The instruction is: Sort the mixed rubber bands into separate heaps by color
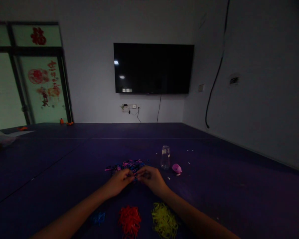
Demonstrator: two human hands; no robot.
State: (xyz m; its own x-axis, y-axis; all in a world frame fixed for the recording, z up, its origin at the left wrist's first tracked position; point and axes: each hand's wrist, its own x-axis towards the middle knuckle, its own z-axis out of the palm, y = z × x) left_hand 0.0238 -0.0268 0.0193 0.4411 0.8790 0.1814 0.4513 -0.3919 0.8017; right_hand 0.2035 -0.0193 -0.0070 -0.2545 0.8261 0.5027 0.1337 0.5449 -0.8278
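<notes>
Currently, left hand (119, 183) and right hand (153, 179) sit close together, fingers curled, at the mixed pile of bands (127, 164); any grip cannot be determined. Red pile (130, 220) lies nearer the person.

tons of room over the purple surface (251, 199) at lower right, but a clear bottle (165, 158) and pink piece (176, 169) block things right of center, and the red pile (130, 220) and yellow pile (164, 220) clog bottom center
</notes>
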